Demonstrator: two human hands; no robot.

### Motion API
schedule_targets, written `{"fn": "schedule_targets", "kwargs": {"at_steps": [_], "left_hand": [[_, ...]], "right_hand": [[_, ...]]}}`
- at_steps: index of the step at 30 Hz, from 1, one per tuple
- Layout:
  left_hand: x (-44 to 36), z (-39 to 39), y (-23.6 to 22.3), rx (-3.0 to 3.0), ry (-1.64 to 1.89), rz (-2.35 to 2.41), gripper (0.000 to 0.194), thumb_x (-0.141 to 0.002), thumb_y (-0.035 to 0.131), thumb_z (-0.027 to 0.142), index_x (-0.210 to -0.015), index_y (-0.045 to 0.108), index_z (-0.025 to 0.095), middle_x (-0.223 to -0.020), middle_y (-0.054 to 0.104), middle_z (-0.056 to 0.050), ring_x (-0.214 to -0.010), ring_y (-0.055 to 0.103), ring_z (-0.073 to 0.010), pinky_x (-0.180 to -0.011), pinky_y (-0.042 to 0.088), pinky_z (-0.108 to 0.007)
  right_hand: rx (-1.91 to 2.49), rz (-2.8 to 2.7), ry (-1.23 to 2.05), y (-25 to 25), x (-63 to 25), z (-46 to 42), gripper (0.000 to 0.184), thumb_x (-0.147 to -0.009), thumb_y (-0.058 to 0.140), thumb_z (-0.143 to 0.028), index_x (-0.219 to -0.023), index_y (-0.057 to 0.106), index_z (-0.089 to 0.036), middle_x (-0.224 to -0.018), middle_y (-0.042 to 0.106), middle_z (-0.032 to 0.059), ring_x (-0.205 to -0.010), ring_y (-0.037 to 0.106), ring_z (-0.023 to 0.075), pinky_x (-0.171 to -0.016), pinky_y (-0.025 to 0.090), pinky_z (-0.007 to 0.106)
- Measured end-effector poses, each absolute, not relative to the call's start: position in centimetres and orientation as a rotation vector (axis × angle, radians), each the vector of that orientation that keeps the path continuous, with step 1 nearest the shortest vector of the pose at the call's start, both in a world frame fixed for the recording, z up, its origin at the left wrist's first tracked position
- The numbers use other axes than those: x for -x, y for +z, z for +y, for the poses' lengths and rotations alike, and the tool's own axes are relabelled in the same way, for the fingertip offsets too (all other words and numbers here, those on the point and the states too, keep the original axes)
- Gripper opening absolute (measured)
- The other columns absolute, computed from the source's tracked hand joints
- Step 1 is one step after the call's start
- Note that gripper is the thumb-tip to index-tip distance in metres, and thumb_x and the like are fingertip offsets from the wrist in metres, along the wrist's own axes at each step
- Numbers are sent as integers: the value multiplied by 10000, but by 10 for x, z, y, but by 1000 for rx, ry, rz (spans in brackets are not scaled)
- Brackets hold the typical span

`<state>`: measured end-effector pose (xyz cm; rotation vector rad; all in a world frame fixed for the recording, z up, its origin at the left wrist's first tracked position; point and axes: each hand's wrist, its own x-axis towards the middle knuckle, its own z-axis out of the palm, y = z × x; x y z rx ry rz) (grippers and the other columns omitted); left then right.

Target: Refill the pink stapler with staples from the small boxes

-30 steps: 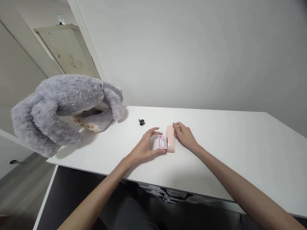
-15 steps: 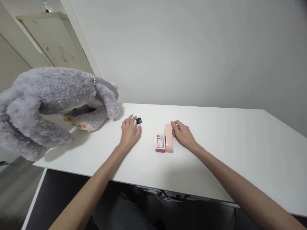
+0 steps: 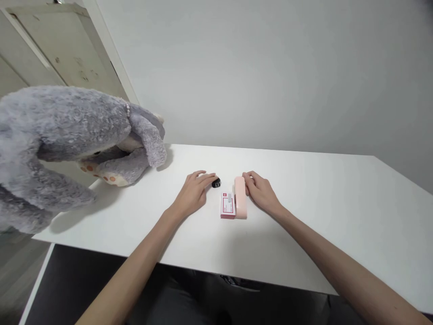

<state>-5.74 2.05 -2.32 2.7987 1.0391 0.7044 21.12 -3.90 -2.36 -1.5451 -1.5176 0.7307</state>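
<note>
My left hand (image 3: 193,193) lies on the white table with its fingers stretched out and apart. Its index fingertip reaches a small black object (image 3: 216,183), apparently touching its upper left side; what kind of thing it is, I cannot make out. Beside the right side of a pink stapler (image 3: 240,198) rests my right hand (image 3: 260,192), its fingers loosely bent and the fingertips against or very near the stapler's far end. A small white and red box (image 3: 228,206) with a printed label sits directly left of the stapler.
A large grey plush toy (image 3: 84,122) leans over the left end of the table (image 3: 321,194). Behind the table rises a plain wall (image 3: 270,76). A beige cabinet (image 3: 67,45) stands at the back left. The table's front edge runs beneath both forearms.
My left hand has moved right, and the black object has shifted right with it, closer to the box and stapler. My right hand stays beside the stapler. The view has shifted slightly.
</note>
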Motion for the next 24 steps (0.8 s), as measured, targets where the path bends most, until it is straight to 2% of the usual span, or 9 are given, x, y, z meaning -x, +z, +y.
{"fn": "schedule_targets", "kwargs": {"at_steps": [5, 9, 16, 21, 24], "left_hand": [[44, 8, -14, -2801, 637, 818, 747, -881, 391, -51, -1513, 548, 315, -1489, 657, -13, -1446, 488, -280, -1173, 441, -554], [44, 7, -15, -2722, 680, 880, 787, -849, 412, -45, -1572, 463, 261, -1501, 616, -87, -1456, 488, -275, -1186, 454, -525], [48, 14, -29, -2612, 812, 1251, 625, -882, 430, -7, -1479, 499, 164, -1505, 600, -136, -1440, 503, -299, -1225, 431, -540], [65, 14, -31, -2661, 762, 1346, 429, -1030, 415, 191, -1437, 539, 138, -1495, 620, -152, -1465, 502, -324, -1241, 417, -547], [95, 14, -30, -2713, 699, 1386, 430, -1054, 398, 269, -1429, 570, 147, -1506, 625, -151, -1475, 510, -319, -1260, 400, -532]], "right_hand": [[1534, -1518, 718, -25, -211, -38, 510, -1060, 373, -698, -889, 576, -263, -647, 618, -38, -630, 582, 185, -641, 397, 307], [1529, -1493, 737, -25, -212, -40, 507, -1060, 391, -696, -877, 574, -260, -646, 609, -41, -597, 558, 170, -622, 395, 301], [1457, -1396, 834, -23, -213, -44, 512, -1035, 448, -720, -909, 605, -249, -587, 558, -58, -491, 489, 138, -557, 405, 291], [1364, -1242, 902, -26, -215, -45, 482, -998, 516, -719, -975, 612, -247, -617, 547, -61, -468, 451, 129, -469, 360, 274], [1317, -1120, 714, -15, -213, -56, 420, -991, 562, -661, -976, 616, -245, -736, 590, -27, -573, 519, 142, -512, 416, 272]]}}
